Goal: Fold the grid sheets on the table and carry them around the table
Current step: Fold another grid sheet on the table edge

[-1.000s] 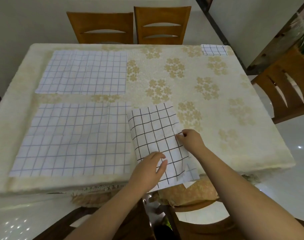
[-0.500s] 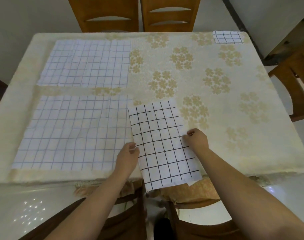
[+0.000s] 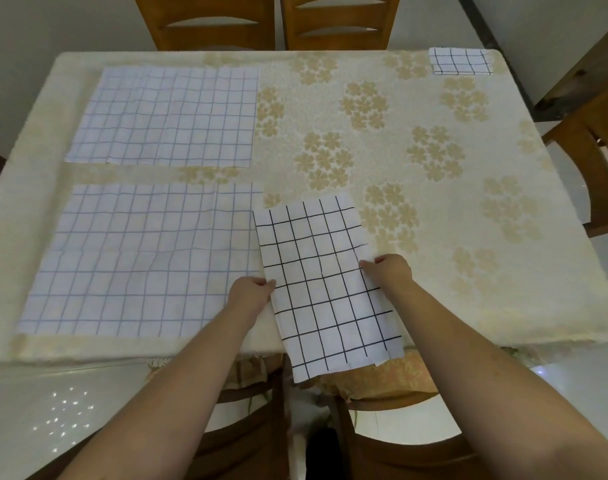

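A folded grid sheet (image 3: 325,282) with bold black lines lies at the table's near edge, its lower end hanging over the edge. My left hand (image 3: 249,294) pinches its left edge and my right hand (image 3: 387,270) pinches its right edge, about halfway along. Two large unfolded sheets with faint blue grids lie flat on the left: one near (image 3: 140,261), one farther back (image 3: 167,116). A small folded grid sheet (image 3: 460,61) sits at the far right corner.
The table (image 3: 469,188) wears a cream cloth with tan flower prints. Two wooden chairs (image 3: 268,19) stand at the far side, another chair (image 3: 593,157) at the right, and one chair (image 3: 382,427) right below me at the near edge.
My left hand slid from on top of the black-grid sheet to its left edge and took hold there. My view moved in closer over the table.
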The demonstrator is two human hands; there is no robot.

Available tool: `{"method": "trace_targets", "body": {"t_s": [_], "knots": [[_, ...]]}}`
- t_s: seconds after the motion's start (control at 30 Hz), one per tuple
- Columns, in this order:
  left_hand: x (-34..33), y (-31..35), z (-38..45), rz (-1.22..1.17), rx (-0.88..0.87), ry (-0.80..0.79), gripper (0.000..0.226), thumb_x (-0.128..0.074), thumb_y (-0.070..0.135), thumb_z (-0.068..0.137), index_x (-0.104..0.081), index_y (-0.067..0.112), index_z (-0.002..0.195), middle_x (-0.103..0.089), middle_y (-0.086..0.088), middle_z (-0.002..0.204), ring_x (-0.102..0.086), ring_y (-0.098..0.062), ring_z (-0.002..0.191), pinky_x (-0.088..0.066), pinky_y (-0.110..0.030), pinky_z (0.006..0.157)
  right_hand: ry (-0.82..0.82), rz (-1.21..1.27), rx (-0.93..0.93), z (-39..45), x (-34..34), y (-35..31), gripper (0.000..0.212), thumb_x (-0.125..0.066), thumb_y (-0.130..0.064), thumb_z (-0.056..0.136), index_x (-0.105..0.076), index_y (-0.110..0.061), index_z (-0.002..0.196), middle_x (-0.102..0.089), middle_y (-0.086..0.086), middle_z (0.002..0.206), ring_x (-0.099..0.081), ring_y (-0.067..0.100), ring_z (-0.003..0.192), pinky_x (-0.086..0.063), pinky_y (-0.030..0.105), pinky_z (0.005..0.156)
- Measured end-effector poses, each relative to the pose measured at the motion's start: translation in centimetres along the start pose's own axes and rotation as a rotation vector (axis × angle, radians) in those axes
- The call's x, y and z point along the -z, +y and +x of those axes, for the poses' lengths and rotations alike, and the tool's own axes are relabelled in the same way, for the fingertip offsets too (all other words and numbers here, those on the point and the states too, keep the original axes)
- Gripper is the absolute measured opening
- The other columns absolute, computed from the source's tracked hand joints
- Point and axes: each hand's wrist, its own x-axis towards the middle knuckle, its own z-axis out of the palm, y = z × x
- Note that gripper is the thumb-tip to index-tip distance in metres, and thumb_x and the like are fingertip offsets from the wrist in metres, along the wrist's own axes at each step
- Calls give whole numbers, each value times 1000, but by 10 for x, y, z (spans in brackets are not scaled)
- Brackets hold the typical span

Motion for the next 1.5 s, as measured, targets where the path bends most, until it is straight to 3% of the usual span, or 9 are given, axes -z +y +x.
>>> {"method": "trace_targets", "body": {"t_s": [0.1,0.2,0.3,0.47,0.67,0.87,1.13,1.33,1.5], "knots": [[0,0,-2,-20,26,-32,46,-66,30,91,-57,6,129,-64,-18,121,-60,-34,111,-49,-38,93,18,54,47,-1,3,1,45,-62,-41,91,-64,-6,121,-67,11,115,-62,28,106,-46,32,87],[4,-3,-4,-115,3,-72,27,-64,29,93,-65,8,111,-66,-12,103,-58,-18,82,-47,-28,75,7,201,90,0,7,8,31,-60,-42,93,-60,-14,80,-58,6,80,-53,19,70,-43,28,65],[12,-3,-8,-247,-18,-120,20,-61,23,95,-67,7,106,-69,-9,98,-61,-14,77,-49,-20,71,-58,402,86,-3,16,18,39,-66,-41,89,-53,-15,64,-52,-2,65,-47,15,60,-41,26,59],[19,-1,-12,-301,-45,-142,36,-61,21,95,-58,3,126,-70,-11,110,-68,-16,93,-54,-19,72,-151,567,37,-8,14,31,24,-76,-34,83,-68,-13,90,-68,10,88,-61,24,77,-53,38,77],[24,5,-21,-386,-73,-96,43,-61,19,95,-47,15,136,-65,-12,114,-66,-20,91,-53,-26,76,-226,814,73,-28,21,23,39,-70,-21,89,-57,-17,125,-70,10,107,-70,20,90,-53,23,67],[43,25,-38,-219,-303,-63,37,-68,14,89,-59,21,125,-61,0,105,-62,-13,93,-54,-25,78,-156,722,289,-41,38,7,21,-62,-20,95,-65,-25,115,-70,10,112,-67,20,103,-54,35,91],[70,66,-46,332,-640,215,18,-72,25,86,-70,22,104,-67,5,89,-62,-8,84,-49,-22,79,-27,740,470,-55,67,-22,13,-67,-12,90,-71,-21,99,-63,1,78,-62,0,73,-46,15,80],[80,98,-50,371,-913,355,11,-68,26,89,-74,21,97,-63,5,98,-60,-13,86,-53,-36,80,163,387,683,-58,91,-33,26,-71,-19,87,-69,-26,112,-61,-10,86,-55,4,77,-41,9,72],[79,105,-61,291,-1083,432,13,-71,21,87,-76,22,99,-51,3,84,-51,-14,79,-50,-30,73,468,80,825,-59,91,-27,13,-73,-25,85,-75,-25,98,-59,-9,94,-53,18,95,-36,29,84]]}}
